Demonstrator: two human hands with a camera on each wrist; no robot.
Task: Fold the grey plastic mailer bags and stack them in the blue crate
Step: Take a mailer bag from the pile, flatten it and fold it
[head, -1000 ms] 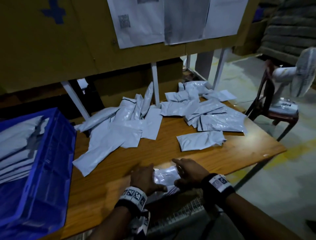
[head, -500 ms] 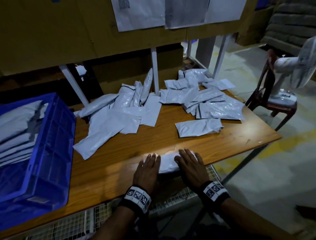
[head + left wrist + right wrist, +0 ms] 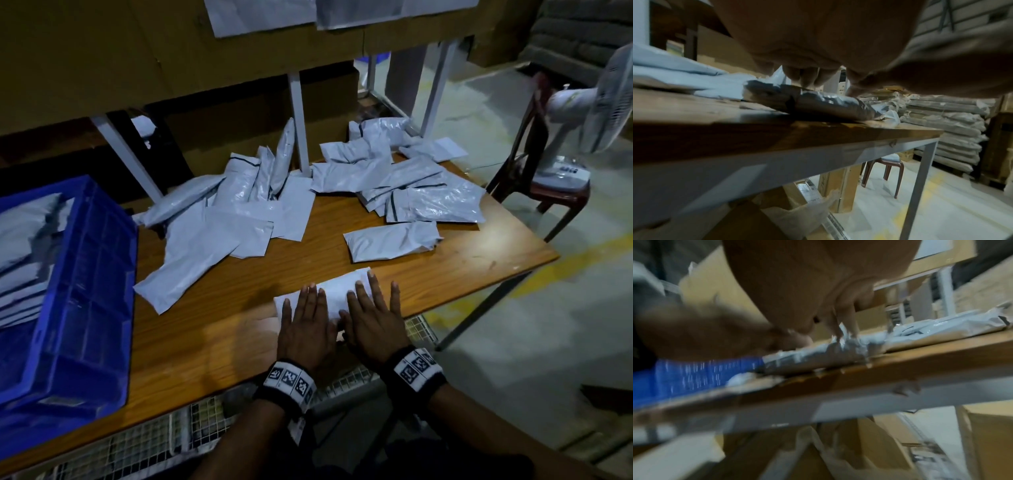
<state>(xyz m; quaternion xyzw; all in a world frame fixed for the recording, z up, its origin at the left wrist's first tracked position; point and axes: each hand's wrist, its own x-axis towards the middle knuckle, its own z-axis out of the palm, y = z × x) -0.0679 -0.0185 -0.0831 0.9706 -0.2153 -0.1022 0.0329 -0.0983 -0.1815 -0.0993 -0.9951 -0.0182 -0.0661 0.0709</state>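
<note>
Change: a second earlier both hands were curled round a crumpled mailer at the table's near edge; by this moment the bag (image 3: 337, 294) lay flat and both palms had spread over it.
Left hand (image 3: 306, 325): fingers straight and close together, pressing the bag's left half.
Right hand (image 3: 373, 322): fingers straight, slightly fanned, pressing the right half; the wrist view was blurred, but fingertips (image 3: 846, 335) met the plastic.
Meaning: judged a crease being set; the fold looked nearly done, transfer to the crate not yet made.
Bag position: 6 o'clock on the table (image 3: 212, 329), just short of the front edge.
Blue crate (image 3: 85, 291): at 9 o'clock, well apart from the hands; held a layered stack of folded mailers (image 3: 24, 260), count unreadable.
Unfolded mailers: one loose heap (image 3: 222, 219) at 11 o'clock, another (image 3: 404, 181) at 1 o'clock; a single bag (image 3: 390, 240) lay just beyond the hands.
Remaining: many bags, judged well short of finished.
</note>
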